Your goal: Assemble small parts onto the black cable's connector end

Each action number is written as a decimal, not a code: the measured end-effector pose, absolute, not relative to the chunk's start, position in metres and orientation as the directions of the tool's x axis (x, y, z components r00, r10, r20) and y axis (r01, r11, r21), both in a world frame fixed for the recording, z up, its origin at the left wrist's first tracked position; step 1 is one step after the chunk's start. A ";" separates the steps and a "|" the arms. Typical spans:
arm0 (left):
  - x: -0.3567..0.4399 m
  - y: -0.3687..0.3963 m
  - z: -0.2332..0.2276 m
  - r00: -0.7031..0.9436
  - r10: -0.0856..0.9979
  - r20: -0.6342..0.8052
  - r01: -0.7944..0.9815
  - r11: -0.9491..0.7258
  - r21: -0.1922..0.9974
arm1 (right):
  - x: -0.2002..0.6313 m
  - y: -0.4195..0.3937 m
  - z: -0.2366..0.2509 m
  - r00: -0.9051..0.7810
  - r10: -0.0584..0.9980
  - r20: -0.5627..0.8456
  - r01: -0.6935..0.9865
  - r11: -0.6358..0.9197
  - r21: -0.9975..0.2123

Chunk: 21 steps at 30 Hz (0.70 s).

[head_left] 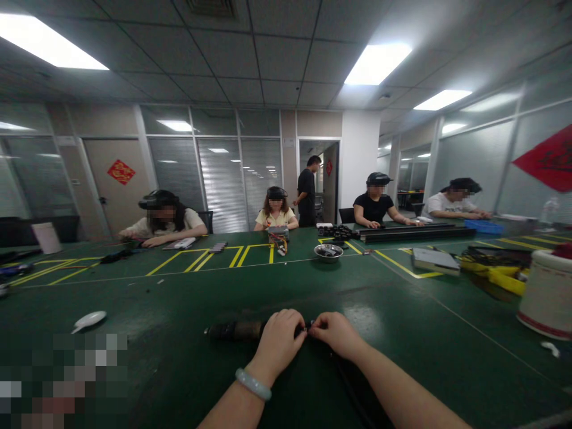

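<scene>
Hands meet at one end of a dark cylinder [236,329]: left hand [279,341] wrapped around it, right hand [335,333] pinching something small. Risk: that piece slipping onto the green table [402,333].

Dark cylinder [235,329] lies flat on green table [179,369], long axis left-right, just in front of the wearer. Looks black with a brownish band near its right part; surface detail too blurred to tell. Its right end is covered by left hand [279,341], which wraps it. Right hand [333,332] pinches a small dark bit at that same end, fingertips meeting the left's. Thin dark cable [346,381] trails from there toward the wearer.
</scene>
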<state>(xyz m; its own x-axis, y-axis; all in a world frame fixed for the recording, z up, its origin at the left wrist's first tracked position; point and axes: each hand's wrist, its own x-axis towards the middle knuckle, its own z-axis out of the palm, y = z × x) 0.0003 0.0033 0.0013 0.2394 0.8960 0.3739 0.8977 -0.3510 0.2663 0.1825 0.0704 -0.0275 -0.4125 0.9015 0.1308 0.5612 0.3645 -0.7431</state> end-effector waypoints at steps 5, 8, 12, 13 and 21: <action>0.001 0.002 0.004 0.280 0.880 0.385 0.880 -0.395 0.263 | 0.183 0.072 -0.029 -0.423 0.898 0.124 0.552 0.364 -0.750; 0.002 0.000 0.007 0.253 0.893 0.371 0.889 -0.366 0.274 | 0.183 0.072 -0.029 -0.420 0.900 0.119 0.553 0.358 -0.752; 0.003 0.000 0.008 0.243 0.902 0.357 0.898 -0.349 0.269 | 0.184 0.070 -0.026 -0.421 0.900 0.114 0.552 0.354 -0.755; 0.003 0.000 0.007 0.252 0.900 0.356 0.896 -0.356 0.266 | 0.184 0.069 -0.025 -0.421 0.900 0.115 0.553 0.355 -0.754; 0.001 0.000 0.006 0.265 0.890 0.371 0.884 -0.378 0.275 | 0.184 0.067 -0.022 -0.428 0.893 0.136 0.542 0.374 -0.753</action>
<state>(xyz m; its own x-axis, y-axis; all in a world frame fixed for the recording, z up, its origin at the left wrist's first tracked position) 0.0006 -0.0001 0.0056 0.2650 0.8902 0.3707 0.8839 -0.3779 0.2754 0.1841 0.0669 -0.0219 -0.4284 0.8934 0.1356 0.5419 0.3741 -0.7526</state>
